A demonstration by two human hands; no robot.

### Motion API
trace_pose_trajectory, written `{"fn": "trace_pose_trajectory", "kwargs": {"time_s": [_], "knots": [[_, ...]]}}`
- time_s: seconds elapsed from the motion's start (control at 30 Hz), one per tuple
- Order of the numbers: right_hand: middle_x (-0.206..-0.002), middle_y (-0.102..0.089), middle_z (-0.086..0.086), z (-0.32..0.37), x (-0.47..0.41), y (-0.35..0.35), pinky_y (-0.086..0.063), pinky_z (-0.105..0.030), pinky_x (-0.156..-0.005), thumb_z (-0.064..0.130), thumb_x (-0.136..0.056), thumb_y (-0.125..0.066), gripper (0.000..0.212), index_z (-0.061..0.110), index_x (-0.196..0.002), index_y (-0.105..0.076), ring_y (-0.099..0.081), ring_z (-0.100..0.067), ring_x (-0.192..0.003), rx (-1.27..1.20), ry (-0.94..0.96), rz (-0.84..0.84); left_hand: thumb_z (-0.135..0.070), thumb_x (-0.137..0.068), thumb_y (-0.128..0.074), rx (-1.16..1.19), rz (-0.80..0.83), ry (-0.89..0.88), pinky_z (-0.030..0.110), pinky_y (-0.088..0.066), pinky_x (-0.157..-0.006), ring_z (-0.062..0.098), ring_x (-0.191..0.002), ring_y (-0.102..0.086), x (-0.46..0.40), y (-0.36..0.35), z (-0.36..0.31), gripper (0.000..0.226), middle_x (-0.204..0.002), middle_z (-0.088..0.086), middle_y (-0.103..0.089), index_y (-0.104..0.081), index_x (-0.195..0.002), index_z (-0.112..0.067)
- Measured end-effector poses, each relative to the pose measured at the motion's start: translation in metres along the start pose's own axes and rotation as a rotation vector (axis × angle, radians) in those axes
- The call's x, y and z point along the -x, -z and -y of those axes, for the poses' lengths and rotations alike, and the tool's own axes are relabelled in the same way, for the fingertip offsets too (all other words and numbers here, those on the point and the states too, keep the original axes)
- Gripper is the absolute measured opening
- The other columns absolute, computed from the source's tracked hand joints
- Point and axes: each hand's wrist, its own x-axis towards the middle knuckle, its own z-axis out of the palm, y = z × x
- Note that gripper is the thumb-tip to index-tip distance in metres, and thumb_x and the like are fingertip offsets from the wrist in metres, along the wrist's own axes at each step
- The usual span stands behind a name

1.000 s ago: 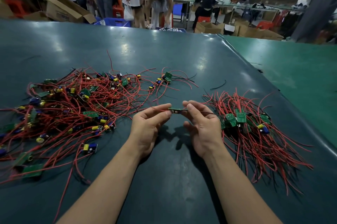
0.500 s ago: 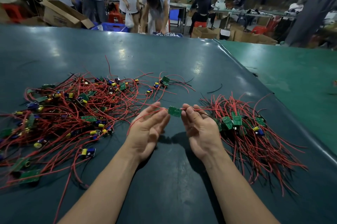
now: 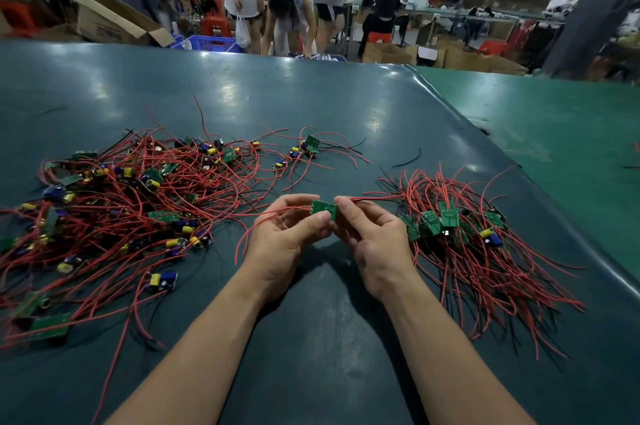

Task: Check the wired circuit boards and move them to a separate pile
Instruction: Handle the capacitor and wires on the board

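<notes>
A busy workshop is seen behind a wide dark green table [image 3: 311, 95], with people standing among cardboard boxes at the far edge. On the table, a large tangled pile of wired boards [image 3: 114, 203] is spread to the left, and a smaller, tidier pile [image 3: 457, 234] is laid to the right. Between them, above the surface, one small green circuit board [image 3: 322, 209] is held up: its left edge is pinched by the left hand [image 3: 287, 237] and its right edge by the right hand [image 3: 374, 241], fingers curled round it. Red wires [image 3: 263, 220] trail from it on both sides. The board is judged light and stiff, its leads limp and apt to snag in either pile; solder joints may be fragile, though they cannot be made out here. It is best taken by its bare edges, not dragged by the wires.
</notes>
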Motion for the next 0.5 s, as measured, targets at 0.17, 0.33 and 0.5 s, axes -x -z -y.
{"fn": "trace_pose_trajectory", "kwargs": {"time_s": [0.17, 0.33, 0.5], "knots": [[-0.075, -0.072, -0.009, 0.0, 0.001, 0.002, -0.056, -0.026, -0.063, 0.008, -0.085, -0.072, 0.014, 0.012, -0.072, -0.077, -0.068, -0.019, -0.069, 0.097, 0.04, 0.005, -0.011, -0.064, -0.078, -0.086, 0.036, -0.021, 0.026, -0.057, -0.07, 0.021, -0.072, -0.067, 0.002, 0.0, 0.0, 0.037, -0.083, 0.013, -0.069, -0.067, -0.098, -0.005], [-0.065, -0.068, 0.0, 0.004, -0.003, 0.005, -0.05, -0.019, -0.051, 0.012, -0.091, -0.068, 0.027, 0.015, -0.065, -0.076, -0.061, -0.007, -0.057, 0.112, 0.191, -0.157, -0.002, -0.071, -0.075, -0.101, -0.058, -0.05, 0.023, -0.055, -0.064, 0.016, -0.062, -0.063, -0.002, 0.002, 0.0, 0.023, -0.07, 0.002, -0.068, -0.066, -0.091, -0.007], [-0.056, -0.06, 0.005, 0.006, -0.009, 0.012, -0.045, -0.019, -0.044, 0.02, -0.097, -0.06, 0.036, 0.016, -0.064, -0.072, -0.051, -0.006, -0.049, 0.049, 0.219, -0.244, 0.007, -0.075, -0.072, -0.097, -0.073, -0.042, 0.023, -0.054, -0.062, 0.017, -0.06, -0.062, -0.002, 0.003, 0.0, 0.021, -0.07, 0.004, -0.068, -0.068, -0.089, -0.008]]}}
